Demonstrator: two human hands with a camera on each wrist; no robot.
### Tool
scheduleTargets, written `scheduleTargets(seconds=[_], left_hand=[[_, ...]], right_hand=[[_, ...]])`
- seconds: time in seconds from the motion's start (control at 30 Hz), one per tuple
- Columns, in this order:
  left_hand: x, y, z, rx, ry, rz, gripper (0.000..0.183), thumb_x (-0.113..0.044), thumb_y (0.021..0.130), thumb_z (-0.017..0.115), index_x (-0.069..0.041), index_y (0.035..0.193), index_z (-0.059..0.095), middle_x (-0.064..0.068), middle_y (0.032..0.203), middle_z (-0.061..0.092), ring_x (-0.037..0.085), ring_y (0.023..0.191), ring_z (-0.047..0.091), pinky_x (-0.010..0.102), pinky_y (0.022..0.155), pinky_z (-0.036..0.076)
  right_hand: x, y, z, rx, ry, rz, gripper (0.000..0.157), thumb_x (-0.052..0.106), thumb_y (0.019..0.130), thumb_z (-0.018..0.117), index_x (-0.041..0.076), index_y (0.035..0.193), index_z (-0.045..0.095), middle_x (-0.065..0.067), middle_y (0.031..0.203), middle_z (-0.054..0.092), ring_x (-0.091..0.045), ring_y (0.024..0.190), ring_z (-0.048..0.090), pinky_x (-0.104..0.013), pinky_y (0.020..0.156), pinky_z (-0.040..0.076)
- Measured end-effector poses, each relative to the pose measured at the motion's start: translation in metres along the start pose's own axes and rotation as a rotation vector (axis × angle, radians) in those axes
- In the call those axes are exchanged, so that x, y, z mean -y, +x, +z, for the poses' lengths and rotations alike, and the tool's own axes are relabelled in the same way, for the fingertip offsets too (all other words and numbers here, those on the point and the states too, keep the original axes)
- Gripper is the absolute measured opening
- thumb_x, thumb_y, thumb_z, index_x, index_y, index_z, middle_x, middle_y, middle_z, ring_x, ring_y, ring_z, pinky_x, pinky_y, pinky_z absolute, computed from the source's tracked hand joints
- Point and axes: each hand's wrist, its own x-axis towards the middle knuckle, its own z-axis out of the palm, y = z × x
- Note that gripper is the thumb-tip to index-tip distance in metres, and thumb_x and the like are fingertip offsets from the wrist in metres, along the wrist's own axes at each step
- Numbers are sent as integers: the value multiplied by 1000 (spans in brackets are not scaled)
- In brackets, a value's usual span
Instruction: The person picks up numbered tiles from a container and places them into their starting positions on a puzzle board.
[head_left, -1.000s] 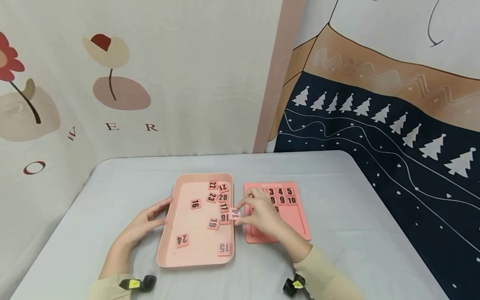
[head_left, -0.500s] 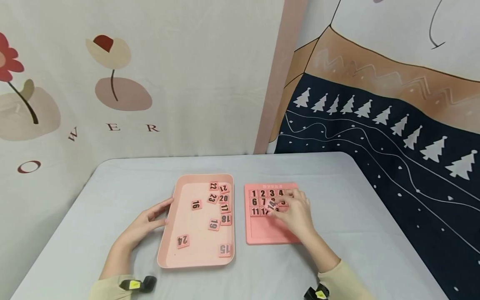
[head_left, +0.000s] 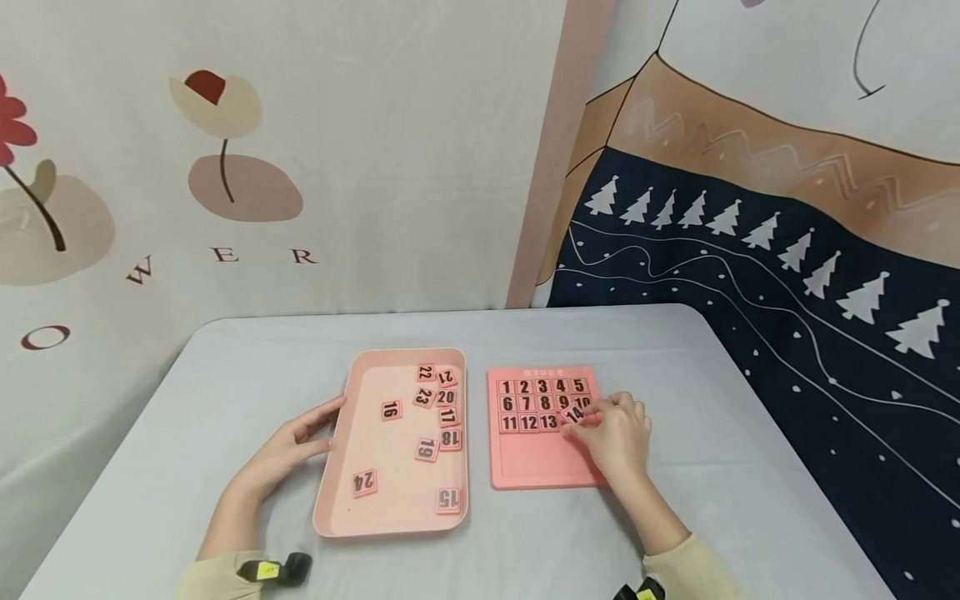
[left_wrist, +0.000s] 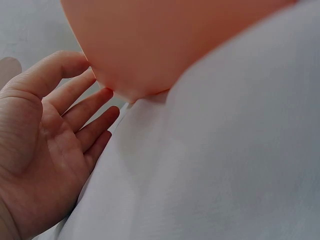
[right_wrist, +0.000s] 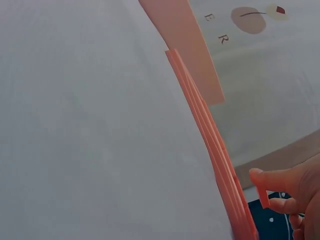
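Observation:
My right hand (head_left: 621,437) pinches the number tile 14 (head_left: 573,415) between thumb and fingers, tilted over the pink number board (head_left: 543,462). Rows 1 to 5, 6 to 10 and tiles 11, 12 and 13 (head_left: 548,422) sit in the board; the held tile overlaps part of the 10. In the right wrist view the tile (right_wrist: 262,196) shows edge-on, above the board's side. My left hand (head_left: 288,446) touches the left rim of the pink tray (head_left: 330,492) with fingers extended; the left wrist view shows the fingertips right at the tray's wall (left_wrist: 125,60).
Several loose number tiles lie in the tray, among them 16 (head_left: 392,410), 24 (head_left: 365,482) and 15 (head_left: 448,500), turned various ways. Tray and board stand side by side on a white-covered table (head_left: 750,467). Printed cloths hang behind the table.
My right hand has carried tile 14 from the tray's right edge rightward across the board to beside tile 13. The left hand has stayed at the tray.

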Motion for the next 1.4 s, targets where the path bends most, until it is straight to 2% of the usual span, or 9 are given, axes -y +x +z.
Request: scheduleTargets(seconds=[0.17, 0.3, 0.5, 0.57, 0.8, 1.1, 1.23, 1.3, 1.4], left_hand=[[-1, 0, 0, 0, 3, 0, 62, -10, 91, 65, -5, 147, 38, 19, 149, 34, 8, 131, 35, 9, 97, 28], [-1, 0, 0, -2, 3, 0, 62, -10, 91, 65, -5, 147, 38, 19, 149, 34, 9, 131, 34, 9, 98, 28], [-1, 0, 0, -6, 23, -9, 62, -12, 91, 65, -6, 147, 38, 18, 149, 34, 28, 136, 30, 8, 97, 28], [-1, 0, 0, -4, 24, -10, 62, -12, 91, 65, -6, 147, 38, 18, 149, 34, 30, 136, 29, 8, 97, 28], [-3, -1, 0, -2, 10, -5, 61, -11, 91, 65, -6, 147, 38, 19, 149, 34, 11, 132, 34, 8, 97, 28], [-3, -1, 1, 3, -11, 4, 61, -9, 91, 64, -5, 146, 38, 20, 149, 34, -1, 127, 36, 9, 98, 28], [-3, 0, 1, 6, -10, 6, 62, -9, 91, 65, -4, 146, 38, 20, 149, 33, -3, 126, 36, 9, 98, 28], [-3, 0, 0, 4, -11, 6, 62, -9, 91, 65, -4, 146, 38, 20, 149, 33, -4, 125, 36, 9, 98, 28], [-2, 0, 0, 4, -11, 6, 62, -9, 91, 65, -4, 146, 38, 20, 149, 33, -4, 125, 36, 8, 97, 27]], right_hand=[[-3, -3, 7, -10, -20, 16, 38, 35, 58, 91, 8, 73, 69, -14, 98, 55, -31, 90, 44, -46, 83, 34], [-4, -5, 11, -9, -30, 24, 40, 34, 58, 91, 6, 76, 70, -15, 97, 55, -32, 88, 44, -45, 79, 34], [-2, -7, 13, -4, -40, 36, 40, 36, 58, 91, 7, 76, 71, -14, 95, 55, -31, 86, 44, -44, 77, 34], [-1, -7, 13, 4, -44, 45, 40, 37, 58, 91, 7, 75, 70, -14, 95, 55, -31, 86, 45, -44, 76, 34], [-2, -4, 16, 27, -45, 53, 40, 38, 59, 90, 7, 77, 70, -13, 95, 55, -31, 86, 44, -44, 77, 34], [-4, 0, 11, 51, -56, 30, 36, 34, 62, 89, 7, 77, 71, -12, 93, 55, -30, 86, 44, -44, 79, 35], [1, 6, 1, 46, -26, -62, 37, 32, 61, 89, 8, 82, 71, -12, 98, 56, -31, 91, 46, -47, 83, 36], [9, 10, -4, 62, 37, -152, 38, 29, 61, 90, 8, 88, 72, -11, 100, 56, -31, 94, 46, -49, 86, 36], [23, 18, -8, 130, 139, -327, 38, 25, 62, 90, 10, 93, 73, -7, 104, 56, -29, 102, 46, -51, 93, 33]])
